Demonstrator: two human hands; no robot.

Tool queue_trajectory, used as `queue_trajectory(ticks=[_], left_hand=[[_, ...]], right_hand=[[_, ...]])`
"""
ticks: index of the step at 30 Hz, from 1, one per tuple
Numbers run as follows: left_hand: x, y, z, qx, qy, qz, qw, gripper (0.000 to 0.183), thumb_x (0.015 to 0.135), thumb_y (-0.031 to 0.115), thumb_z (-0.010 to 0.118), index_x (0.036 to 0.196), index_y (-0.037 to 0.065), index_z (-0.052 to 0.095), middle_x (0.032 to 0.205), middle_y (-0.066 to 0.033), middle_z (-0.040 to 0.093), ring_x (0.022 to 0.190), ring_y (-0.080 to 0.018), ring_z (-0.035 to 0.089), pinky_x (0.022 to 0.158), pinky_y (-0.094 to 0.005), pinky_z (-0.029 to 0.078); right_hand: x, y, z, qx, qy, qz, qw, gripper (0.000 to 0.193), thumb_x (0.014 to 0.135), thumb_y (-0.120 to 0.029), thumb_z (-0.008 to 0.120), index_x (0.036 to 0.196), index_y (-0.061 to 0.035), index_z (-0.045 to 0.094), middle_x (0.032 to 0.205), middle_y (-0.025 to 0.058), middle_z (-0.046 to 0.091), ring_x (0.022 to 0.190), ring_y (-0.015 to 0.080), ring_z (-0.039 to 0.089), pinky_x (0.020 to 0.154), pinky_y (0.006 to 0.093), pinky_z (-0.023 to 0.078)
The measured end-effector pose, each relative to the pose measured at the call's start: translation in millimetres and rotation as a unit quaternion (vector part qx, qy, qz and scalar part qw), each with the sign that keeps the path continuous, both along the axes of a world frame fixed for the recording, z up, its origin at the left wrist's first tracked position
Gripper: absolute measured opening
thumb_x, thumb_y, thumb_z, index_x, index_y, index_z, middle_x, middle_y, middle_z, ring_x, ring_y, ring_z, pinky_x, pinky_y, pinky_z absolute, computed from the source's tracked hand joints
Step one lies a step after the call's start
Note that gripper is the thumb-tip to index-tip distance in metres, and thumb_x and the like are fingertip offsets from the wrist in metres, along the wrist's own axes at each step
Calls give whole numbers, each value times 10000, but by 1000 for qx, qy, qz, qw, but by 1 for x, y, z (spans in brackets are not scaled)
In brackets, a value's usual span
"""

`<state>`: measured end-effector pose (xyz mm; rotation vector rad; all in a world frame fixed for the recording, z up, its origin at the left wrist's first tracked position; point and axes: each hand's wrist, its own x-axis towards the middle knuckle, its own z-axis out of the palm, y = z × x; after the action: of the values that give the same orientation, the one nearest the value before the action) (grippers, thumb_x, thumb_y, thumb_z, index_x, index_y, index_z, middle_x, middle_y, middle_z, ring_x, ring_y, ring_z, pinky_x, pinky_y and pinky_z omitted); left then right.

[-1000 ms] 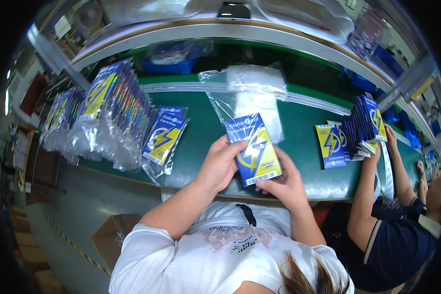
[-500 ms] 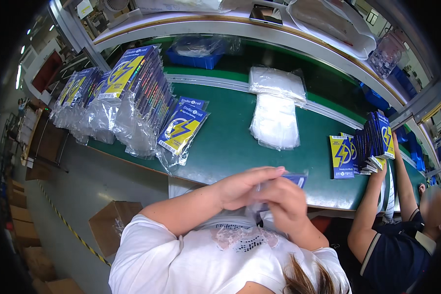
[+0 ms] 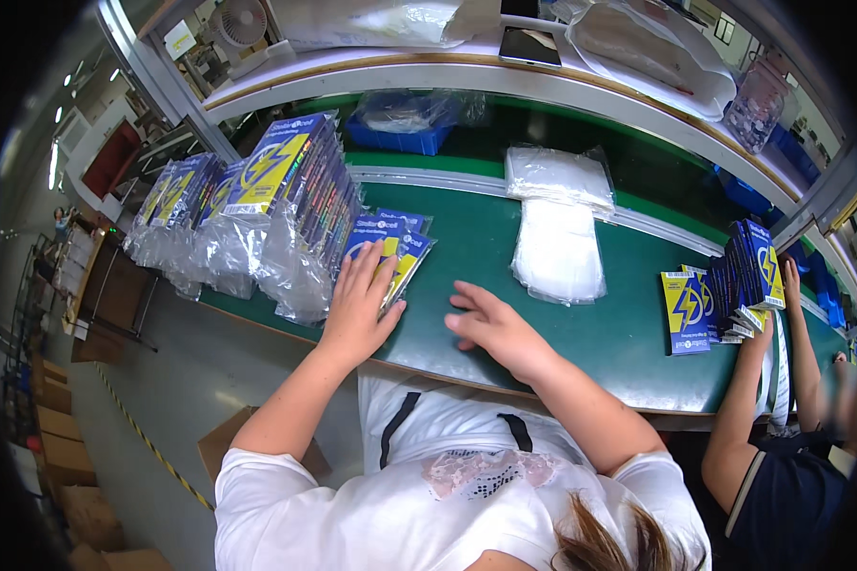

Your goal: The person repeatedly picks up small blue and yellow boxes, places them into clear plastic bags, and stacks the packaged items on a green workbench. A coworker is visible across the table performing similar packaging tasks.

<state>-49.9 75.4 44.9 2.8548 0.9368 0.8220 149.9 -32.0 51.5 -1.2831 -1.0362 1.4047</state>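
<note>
My left hand (image 3: 357,305) lies flat with its fingers stretched over a flat blue and yellow box in a clear bag (image 3: 376,228). That box overlaps more bagged boxes (image 3: 414,247) in a small pile. Right beside them rises a tall stack of bagged blue and yellow boxes (image 3: 281,167), the loose bag ends hanging toward me. My right hand (image 3: 495,328) is over the green table (image 3: 457,352), empty, with its fingers apart and partly curled. Farther off, two bundles of clear plastic bags (image 3: 559,249) lie one partly over the other.
More bagged boxes (image 3: 176,190) stand in stacks at the far left. A blue bin (image 3: 400,136) sits behind the table's metal rail. At right, a co-worker's hands are at a stack of unbagged boxes (image 3: 733,276). Overhead runs a shelf (image 3: 428,67); a cardboard carton (image 3: 229,438) is on the floor.
My hands were together near my body around a bagged box. They have parted: the left reached out to the small pile, now with another bagged box on top, and the right is empty.
</note>
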Motion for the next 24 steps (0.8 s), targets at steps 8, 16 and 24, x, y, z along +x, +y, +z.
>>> queue_trajectory(ticks=[8,16,24], left_hand=[[2,5,-11,101,-103,-19,989,386,692,182,758,1039,69,632,1061,-59,569,1018,-271,521,860,-398,385],[-8,6,-2,50,-73,-71,994,389,726,194,733,1078,70,626,1134,-106,551,1092,-303,497,927,-430,377],[-4,14,-7,51,-42,-69,995,404,746,211,715,1123,103,616,1192,-115,517,1103,-322,485,949,-445,364]], right_hand=[[-45,83,-4,69,203,3,977,758,872,-154,561,1455,19,109,1435,225,309,1198,237,439,933,332,403],[-19,146,-32,220,-337,-173,899,595,860,-232,544,1319,105,374,1305,288,450,1163,411,478,987,412,390],[-9,169,-20,113,-100,-26,988,569,912,-260,531,1383,11,362,1175,145,567,982,183,551,837,285,448]])
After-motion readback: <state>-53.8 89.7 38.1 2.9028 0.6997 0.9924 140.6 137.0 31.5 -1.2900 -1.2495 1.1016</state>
